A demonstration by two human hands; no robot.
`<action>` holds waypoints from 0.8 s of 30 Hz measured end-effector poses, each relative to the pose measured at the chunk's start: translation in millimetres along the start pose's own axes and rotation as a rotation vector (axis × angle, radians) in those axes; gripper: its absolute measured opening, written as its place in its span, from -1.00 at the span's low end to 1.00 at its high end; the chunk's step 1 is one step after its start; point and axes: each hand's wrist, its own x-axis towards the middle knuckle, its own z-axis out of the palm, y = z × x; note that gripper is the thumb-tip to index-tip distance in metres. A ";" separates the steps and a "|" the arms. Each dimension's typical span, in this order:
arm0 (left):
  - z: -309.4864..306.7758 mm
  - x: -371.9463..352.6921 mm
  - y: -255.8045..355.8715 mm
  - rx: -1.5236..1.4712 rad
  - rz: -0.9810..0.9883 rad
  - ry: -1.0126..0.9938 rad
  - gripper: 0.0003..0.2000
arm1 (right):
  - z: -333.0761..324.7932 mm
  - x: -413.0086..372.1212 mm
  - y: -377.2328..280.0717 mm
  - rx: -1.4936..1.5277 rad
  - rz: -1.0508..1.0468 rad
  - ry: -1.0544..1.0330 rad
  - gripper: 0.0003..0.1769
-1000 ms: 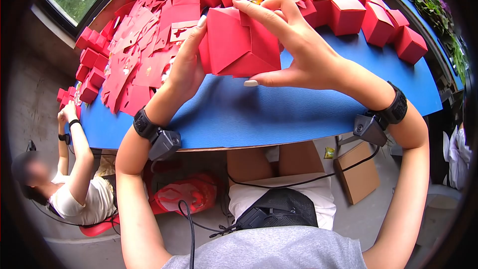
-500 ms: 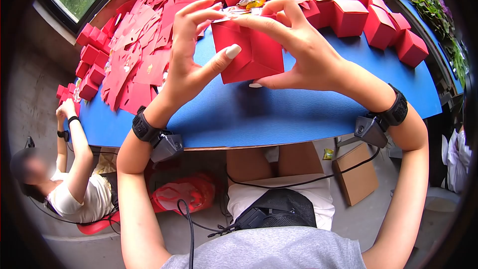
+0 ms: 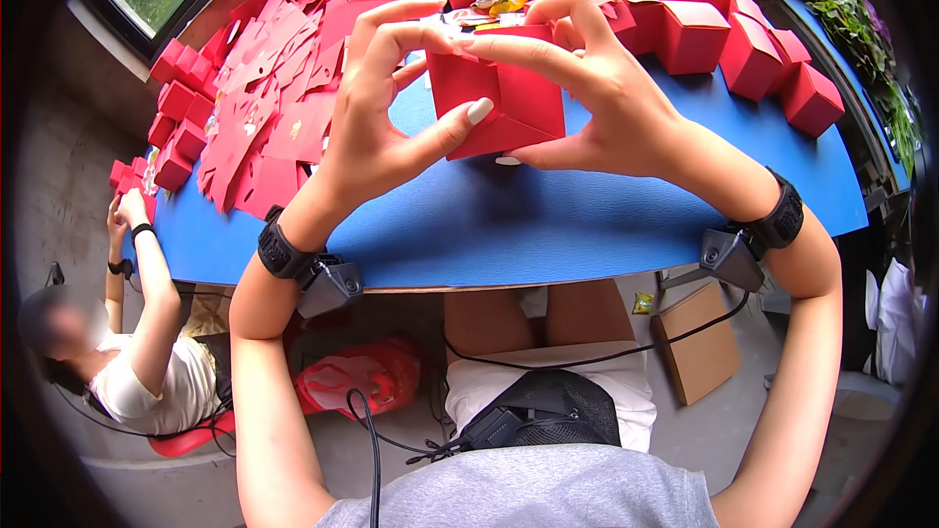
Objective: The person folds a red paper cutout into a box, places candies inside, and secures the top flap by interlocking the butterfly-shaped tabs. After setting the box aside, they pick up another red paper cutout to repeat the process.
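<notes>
A red paper box [image 3: 504,108] is held up above the front half of the blue table [image 3: 450,244]. My left hand [image 3: 386,103] grips its left side, the thumb pressed on the near face and the fingers at the upper edge. My right hand [image 3: 611,98] has its thumb under the bottom edge and its index finger along the top. The fingertips of both hands come together at the box's upper edge. Small wrapped packets [image 3: 504,5] lie just beyond the box, partly hidden by my hands.
Folded red boxes [image 3: 694,34] stand in rows at the back right. Flat red card pieces [image 3: 289,88] are heaped at the left, with more boxes [image 3: 176,103] beyond. A co-worker [image 3: 147,362] sits at the far left. A cardboard box [image 3: 696,342] is on the floor.
The red box and both my hands have shifted slightly right. My grip on it looks much the same. The co-worker's hands have moved a little.
</notes>
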 end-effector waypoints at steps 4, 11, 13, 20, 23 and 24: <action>1.8 -1.2 -3.1 -0.068 0.003 -0.021 -0.53 | 0.1 -0.3 -0.3 -0.001 0.009 0.022 -0.08; 2.1 -2.0 -4.5 -0.116 0.008 -0.070 -0.51 | -0.6 -0.4 -0.6 -0.011 -0.006 0.038 -0.11; 1.7 -2.1 -4.3 -0.119 0.012 -0.076 -0.50 | -0.9 -0.4 0.0 -0.016 -0.020 0.041 -0.10; 6.7 -4.0 -11.8 -0.228 -0.012 -0.064 -0.30 | 0.4 -0.8 3.0 -0.019 -0.006 0.048 -0.01; 8.8 -5.4 -16.0 -0.284 -0.036 -0.050 -0.24 | -1.0 -2.2 1.8 0.054 0.070 -0.026 0.04; 10.0 -5.6 -16.5 -0.317 -0.057 -0.037 -0.24 | -1.6 -2.6 2.1 0.055 0.066 -0.030 0.06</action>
